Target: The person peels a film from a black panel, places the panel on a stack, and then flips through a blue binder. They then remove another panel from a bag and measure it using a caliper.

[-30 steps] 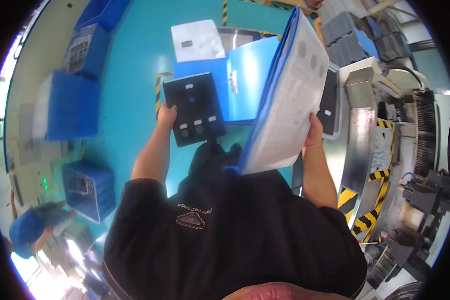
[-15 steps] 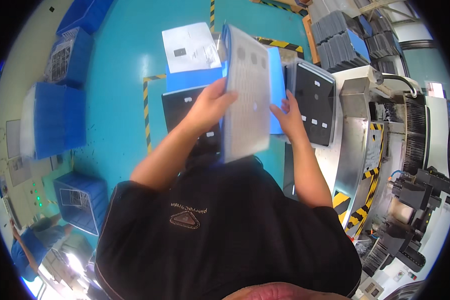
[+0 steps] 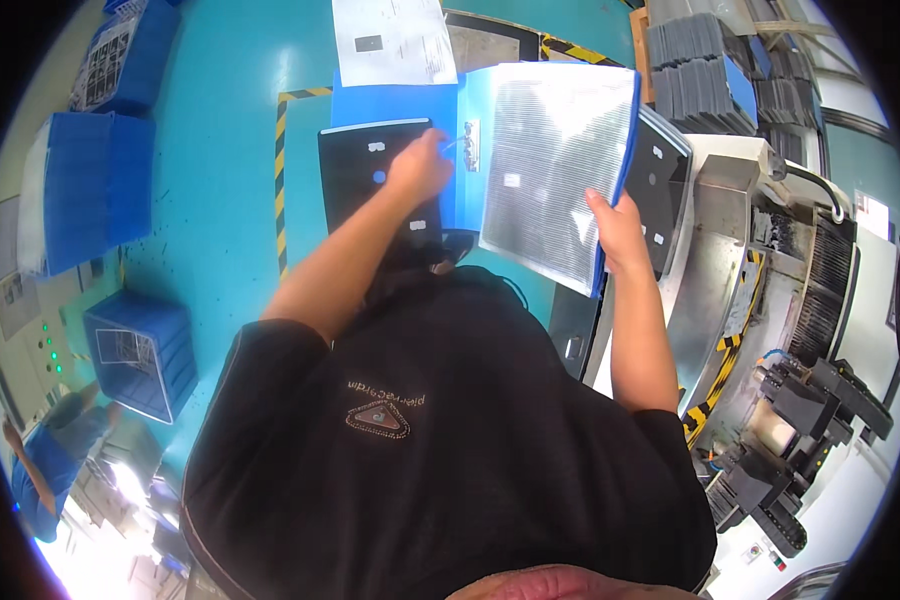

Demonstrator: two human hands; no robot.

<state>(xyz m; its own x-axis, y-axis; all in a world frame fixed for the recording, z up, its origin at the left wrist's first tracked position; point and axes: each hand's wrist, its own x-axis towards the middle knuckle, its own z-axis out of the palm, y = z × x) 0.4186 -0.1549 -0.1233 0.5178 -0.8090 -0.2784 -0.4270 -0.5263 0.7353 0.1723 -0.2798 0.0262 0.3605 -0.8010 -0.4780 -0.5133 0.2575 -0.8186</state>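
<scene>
A blue folder (image 3: 478, 84) stands open in front of me, with a metal clip (image 3: 472, 145) near its fold. A shiny ribbed, see-through sheet (image 3: 545, 170) covers its right side. My right hand (image 3: 622, 232) grips the blue right edge, thumb on top. Close to the clip and the fold is my left hand (image 3: 420, 170), fingers bent and blurred; whether it holds anything is unclear. Under that hand stands a black panel (image 3: 355, 185) with small white labels. A white printed sheet (image 3: 395, 45) lies on a blue surface (image 3: 395, 100) beyond.
Another black panel (image 3: 660, 165) leans behind the folder on the right, next to a machine (image 3: 715, 215). Stacked grey sheets (image 3: 705, 95) stand at the far right. Blue crates (image 3: 145, 350) line the left, where another person (image 3: 45, 470) in blue is visible. Striped tape (image 3: 282, 190) marks the floor.
The folder has opened out, its sheet side swinging right and showing the clip. My right hand has come onto its right edge; my left hand has let go of the sheet side.
</scene>
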